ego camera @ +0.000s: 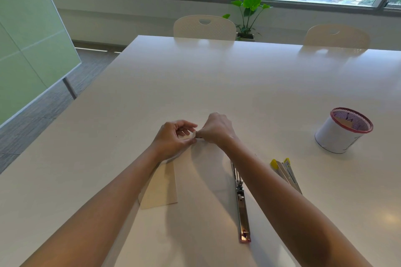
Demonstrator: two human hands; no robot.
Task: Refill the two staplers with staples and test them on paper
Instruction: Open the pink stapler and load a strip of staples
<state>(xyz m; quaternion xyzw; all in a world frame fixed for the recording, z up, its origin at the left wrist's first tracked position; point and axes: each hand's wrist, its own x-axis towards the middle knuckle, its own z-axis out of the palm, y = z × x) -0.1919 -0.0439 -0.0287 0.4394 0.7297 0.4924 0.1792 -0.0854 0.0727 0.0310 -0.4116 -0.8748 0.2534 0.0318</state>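
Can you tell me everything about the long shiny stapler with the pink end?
The pink-ended stapler lies flat on the white table, swung fully open into one long thin line. It looks like shiny silver metal, with a pink plastic tip at the near end and a small hinge near its middle. Its far end slips behind the person's right forearm. It lies between the cream paper and the yellow stapler. Neither hand holds it.

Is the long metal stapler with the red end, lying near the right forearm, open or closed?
Open. The long metal stapler with the red end lies swung out flat on the white table, its hinge mechanism exposed midway.
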